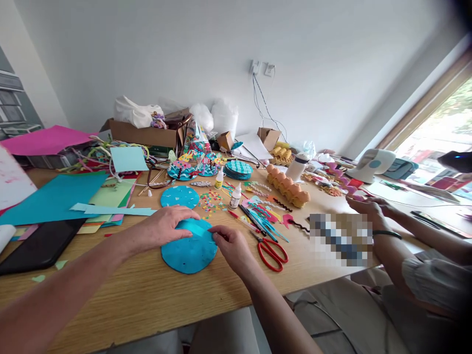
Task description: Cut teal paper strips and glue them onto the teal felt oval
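A round blue disc [190, 258] lies flat on the table in front of me. Across its upper part runs a light blue paper strip [200, 230]. My left hand [173, 226] rests over the disc's upper left edge, thumb and fingers apart around the strip's left end. At the strip's right end, my right hand [229, 245] pinches with thumb and forefinger; the exact contact is partly hidden by the fingers. Just behind lies a second blue disc [179, 197] with pale paper bits on it. Red-handled scissors [272, 253] lie to the right of my right hand.
Small glue bottles [235, 196] stand beyond scattered confetti [212, 202]. An egg carton [287, 186] and a stack of blue discs [238, 169] are farther back. Coloured paper [55, 196] and a black phone-like slab [40, 246] lie left. Another person's hands [365, 206] work at right.
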`<action>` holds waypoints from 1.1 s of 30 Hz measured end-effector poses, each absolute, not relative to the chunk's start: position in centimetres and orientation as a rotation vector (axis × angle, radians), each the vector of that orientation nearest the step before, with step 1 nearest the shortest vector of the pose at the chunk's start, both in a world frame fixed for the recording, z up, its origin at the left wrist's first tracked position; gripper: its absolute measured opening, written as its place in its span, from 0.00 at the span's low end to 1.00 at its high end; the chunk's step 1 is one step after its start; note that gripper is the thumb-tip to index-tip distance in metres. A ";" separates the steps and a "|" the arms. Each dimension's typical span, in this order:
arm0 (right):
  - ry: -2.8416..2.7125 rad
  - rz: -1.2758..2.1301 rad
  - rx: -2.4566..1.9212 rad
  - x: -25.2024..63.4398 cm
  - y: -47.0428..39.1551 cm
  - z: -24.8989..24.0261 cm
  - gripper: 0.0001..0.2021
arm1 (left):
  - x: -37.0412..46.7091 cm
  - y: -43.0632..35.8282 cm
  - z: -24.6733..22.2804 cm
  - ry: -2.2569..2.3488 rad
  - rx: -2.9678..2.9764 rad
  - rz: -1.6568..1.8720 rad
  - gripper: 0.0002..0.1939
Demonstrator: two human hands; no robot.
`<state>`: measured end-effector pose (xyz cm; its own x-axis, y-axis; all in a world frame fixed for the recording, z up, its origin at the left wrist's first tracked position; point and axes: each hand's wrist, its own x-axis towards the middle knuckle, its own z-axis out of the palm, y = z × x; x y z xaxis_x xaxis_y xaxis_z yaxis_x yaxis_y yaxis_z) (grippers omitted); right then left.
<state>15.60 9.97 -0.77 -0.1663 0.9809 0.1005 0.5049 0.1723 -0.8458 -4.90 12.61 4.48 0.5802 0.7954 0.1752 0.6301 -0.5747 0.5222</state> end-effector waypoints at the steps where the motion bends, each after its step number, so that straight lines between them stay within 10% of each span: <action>1: -1.777 0.885 -1.415 15.6 10.0 -0.7 0.14 | -4.8 12.8 4.4 1.132 2.402 0.543 0.16; 33: -2.012 0.065 -1.934 24.9 9.3 -0.1 0.10 | -5.2 12.1 2.7 1.058 2.411 0.663 0.10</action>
<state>24.94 9.26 -0.08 -0.0087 0.9764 0.2156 0.9605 0.0681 -0.2697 -5.21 12.09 2.73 0.5960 0.7620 0.2532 0.5597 -0.6203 0.5495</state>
